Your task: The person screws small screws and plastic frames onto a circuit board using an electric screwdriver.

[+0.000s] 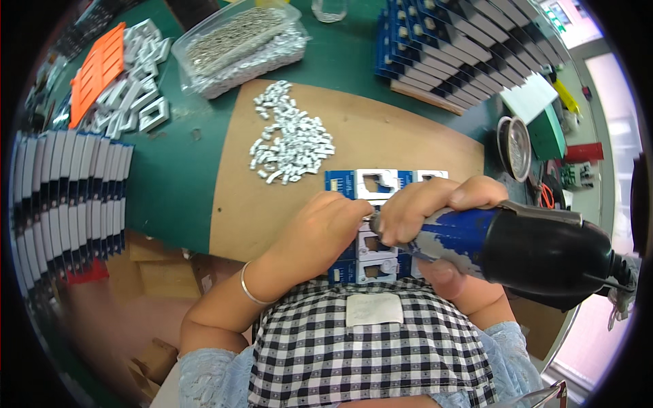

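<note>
My right hand is wrapped round an electric screwdriver with a blue, paint-worn front and a black rear, held nearly level. Its tip end meets the fingers of my left hand, which are pinched together; what they hold is hidden. Under both hands lie several blue pieces with white plastic frames, set side by side at the board's near edge. My hands and the screwdriver cover part of them. Beyond my left hand, a loose pile of small white plastic parts is spread on the brown board.
A clear tub of small metal pieces stands at the back. White frames and an orange plastic panel lie back left. Stacked blue-and-white units rise at the left and back right. A round metal dish sits at right.
</note>
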A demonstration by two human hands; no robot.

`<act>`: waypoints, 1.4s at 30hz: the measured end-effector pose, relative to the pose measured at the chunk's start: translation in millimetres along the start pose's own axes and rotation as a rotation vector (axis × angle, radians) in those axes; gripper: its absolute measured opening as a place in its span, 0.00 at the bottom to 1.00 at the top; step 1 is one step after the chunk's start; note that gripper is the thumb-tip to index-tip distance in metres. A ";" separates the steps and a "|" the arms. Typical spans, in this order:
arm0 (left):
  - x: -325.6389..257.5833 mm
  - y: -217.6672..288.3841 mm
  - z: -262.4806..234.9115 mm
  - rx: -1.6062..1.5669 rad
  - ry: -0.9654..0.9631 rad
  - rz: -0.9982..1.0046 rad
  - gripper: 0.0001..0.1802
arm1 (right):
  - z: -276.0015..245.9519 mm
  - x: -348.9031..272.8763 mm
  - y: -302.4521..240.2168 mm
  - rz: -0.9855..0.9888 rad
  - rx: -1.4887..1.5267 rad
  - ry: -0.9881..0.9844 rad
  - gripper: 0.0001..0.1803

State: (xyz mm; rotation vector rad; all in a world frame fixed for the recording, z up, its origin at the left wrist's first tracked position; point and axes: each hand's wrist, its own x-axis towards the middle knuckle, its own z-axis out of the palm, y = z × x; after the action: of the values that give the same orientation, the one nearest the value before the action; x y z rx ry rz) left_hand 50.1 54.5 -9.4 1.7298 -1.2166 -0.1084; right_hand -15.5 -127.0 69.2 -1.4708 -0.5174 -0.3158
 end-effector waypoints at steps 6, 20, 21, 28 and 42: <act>-8.9 -4.9 1.4 0.107 0.054 0.038 0.16 | 6.7 -1.2 9.7 0.068 0.270 0.376 0.33; -19.4 -21.3 -53.0 0.608 0.255 -0.252 0.05 | -9.2 -25.1 -2.2 0.022 0.171 0.552 0.37; -21.6 -20.1 -53.5 0.642 0.246 -0.240 0.06 | -9.3 -24.9 -1.8 0.041 0.170 0.550 0.38; -24.2 -19.3 -58.5 0.636 0.104 -0.174 0.09 | -23.9 -13.8 -14.4 0.069 0.099 0.526 0.37; 33.4 -14.5 -8.7 0.244 0.030 -0.067 0.10 | -30.1 0.8 5.4 0.071 0.257 0.488 0.38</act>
State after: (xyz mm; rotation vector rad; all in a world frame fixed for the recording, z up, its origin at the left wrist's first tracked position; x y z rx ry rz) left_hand 81.1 35.1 -1.4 1.9768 -1.1891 0.0274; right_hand -7.9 -156.3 64.4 -1.1080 -0.1061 -0.5143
